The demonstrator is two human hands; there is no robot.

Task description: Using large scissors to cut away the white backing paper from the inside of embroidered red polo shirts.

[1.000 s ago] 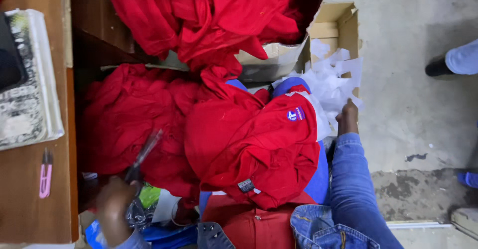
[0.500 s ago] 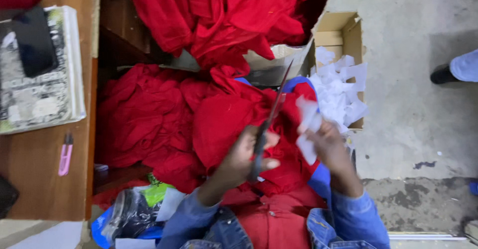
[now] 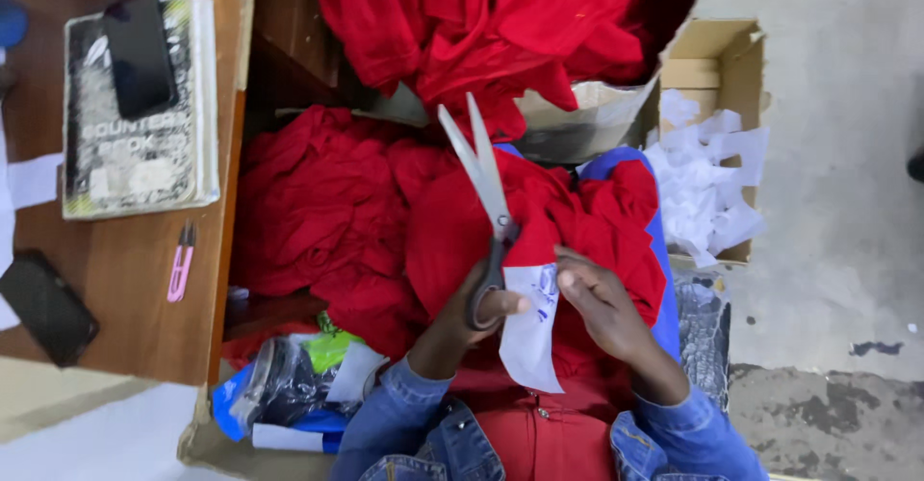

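Over the lap, at the bottom centre of the view, a pair of scissors (image 3: 486, 202) is held in the left hand (image 3: 481, 310), whose fingers are closed through the dark handle loops; the two long silver blades are spread in a narrow V and point up and away from the body. Just beside it, the right hand (image 3: 602, 303) is closed on the upper edge of a white paper tag (image 3: 531, 332) with blue marks, pinched between thumb and fingertips. The tag hangs down between the two wrists and lies against a red garment (image 3: 577, 212) with blue trim that is draped across the lap. Both forearms are covered by denim sleeves (image 3: 404, 423).

Beyond the lap, more red cloth (image 3: 318, 202) is heaped to the left, and another red pile (image 3: 481, 19) is seen at the top. To the right, a cardboard box (image 3: 727, 58) on the concrete floor (image 3: 837, 202) is filled with white paper scraps (image 3: 707, 178).

At the left, a wooden surface (image 3: 125, 289) carries a notebook (image 3: 144, 154) with a dark phone (image 3: 140, 53) laid on it, a small pink thread snipper (image 3: 180, 265) near its right edge, and a second dark phone (image 3: 46, 306) near its lower left corner.
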